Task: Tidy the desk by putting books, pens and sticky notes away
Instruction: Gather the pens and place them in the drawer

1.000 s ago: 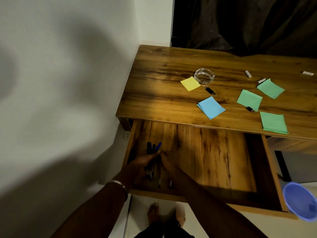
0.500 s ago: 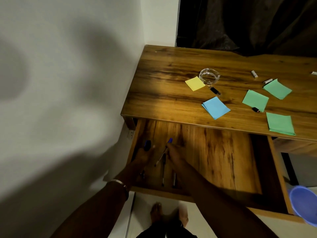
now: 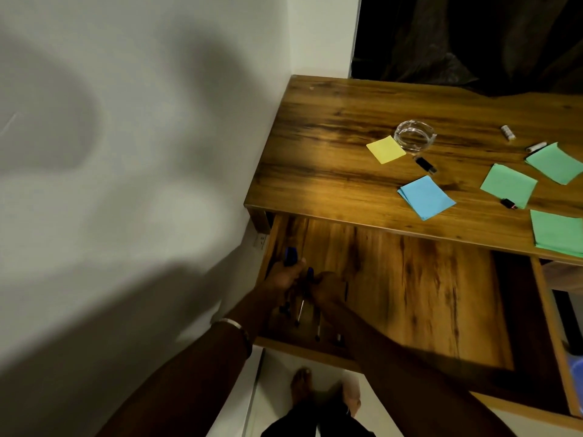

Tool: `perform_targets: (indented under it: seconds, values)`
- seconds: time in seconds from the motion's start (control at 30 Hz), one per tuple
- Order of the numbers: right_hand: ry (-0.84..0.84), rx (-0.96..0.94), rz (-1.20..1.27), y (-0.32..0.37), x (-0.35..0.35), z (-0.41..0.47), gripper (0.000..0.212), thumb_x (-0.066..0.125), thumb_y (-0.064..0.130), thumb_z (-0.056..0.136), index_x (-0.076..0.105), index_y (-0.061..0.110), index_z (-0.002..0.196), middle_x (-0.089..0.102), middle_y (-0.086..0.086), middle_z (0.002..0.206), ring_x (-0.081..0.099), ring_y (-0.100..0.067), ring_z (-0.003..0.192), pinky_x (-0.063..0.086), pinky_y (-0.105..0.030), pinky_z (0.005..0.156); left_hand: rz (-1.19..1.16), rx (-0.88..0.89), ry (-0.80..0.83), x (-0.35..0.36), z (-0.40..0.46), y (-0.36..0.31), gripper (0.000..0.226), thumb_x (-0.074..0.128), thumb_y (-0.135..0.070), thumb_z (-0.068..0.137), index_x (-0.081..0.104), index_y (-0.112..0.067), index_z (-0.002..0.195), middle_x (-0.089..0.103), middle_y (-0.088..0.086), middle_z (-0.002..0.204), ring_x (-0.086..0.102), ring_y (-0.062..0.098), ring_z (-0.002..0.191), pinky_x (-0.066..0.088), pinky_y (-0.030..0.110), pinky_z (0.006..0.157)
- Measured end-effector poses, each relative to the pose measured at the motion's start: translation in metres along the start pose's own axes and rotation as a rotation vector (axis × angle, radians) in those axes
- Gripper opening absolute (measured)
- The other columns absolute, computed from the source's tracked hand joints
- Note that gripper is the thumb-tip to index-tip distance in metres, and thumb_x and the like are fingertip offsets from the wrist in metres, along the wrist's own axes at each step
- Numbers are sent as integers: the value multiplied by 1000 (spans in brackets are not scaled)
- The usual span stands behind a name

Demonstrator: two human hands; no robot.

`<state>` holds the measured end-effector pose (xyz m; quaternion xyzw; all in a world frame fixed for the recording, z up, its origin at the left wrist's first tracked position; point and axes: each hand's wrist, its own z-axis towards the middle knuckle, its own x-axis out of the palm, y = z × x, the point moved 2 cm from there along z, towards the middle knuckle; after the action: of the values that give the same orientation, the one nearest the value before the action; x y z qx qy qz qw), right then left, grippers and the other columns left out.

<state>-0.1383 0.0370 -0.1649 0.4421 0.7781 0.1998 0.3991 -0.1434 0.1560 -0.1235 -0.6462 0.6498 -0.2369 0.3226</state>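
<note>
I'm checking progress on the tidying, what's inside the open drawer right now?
In the drawer, several pens lie at its left end. The left hand grips blue-capped ones; the right hand rests on others. The hands cover parts of them, so no count.

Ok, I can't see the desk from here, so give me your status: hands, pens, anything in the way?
Both hands in the open drawer. Left hand grips blue-capped pens; right hand on another pen. Sticky notes not yet cleared from desk. Nothing blocking.

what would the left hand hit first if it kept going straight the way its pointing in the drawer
Probably the back of the open drawer, under the desk edge. The left hand, gripping blue-capped pens, points up the drawer's left side; nothing else shows ahead, though depth there is dim.
</note>
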Motion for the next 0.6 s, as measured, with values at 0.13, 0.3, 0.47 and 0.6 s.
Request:
perform_targets:
  seconds: [0.13, 0.3, 0.47, 0.6]
  values:
    - [18, -16, -142, 0, 11, 0, 39, 55, 19, 95, 51, 10, 57, 51, -1, 61, 46, -10, 52, 30, -21, 41, 18, -31, -2, -9, 6, 1, 26, 54, -34, 95, 55, -15, 77, 51, 0, 69, 49, 11, 61, 42, 22, 58]
    - [20, -2, -237, -2, 18, -2, 37, 54, 16, 96, 44, 15, 60, 46, 0, 65, 41, -8, 55, 30, -18, 45, 28, -73, 6, -11, 12, 5, 31, 56, -34, 94, 53, -13, 71, 51, 1, 66, 49, 12, 57, 43, 22, 55]
    - [36, 19, -310, -5, 25, -2, 38, 48, 10, 98, 36, 17, 62, 52, -7, 77, 56, -18, 76, 27, -16, 47, 34, -81, 8, -9, 12, 4, 32, 55, -26, 95, 49, -11, 68, 48, 3, 65, 47, 13, 55, 42, 22, 54]
    - [26, -8, -298, -2, 23, -7, 15, 60, 14, 93, 64, 2, 84, 67, -17, 101, 66, -29, 94, 42, -27, 61, 5, -106, 27, -7, 11, 3, 23, 55, -20, 95, 54, -8, 75, 52, 5, 70, 51, 16, 61, 44, 26, 61]
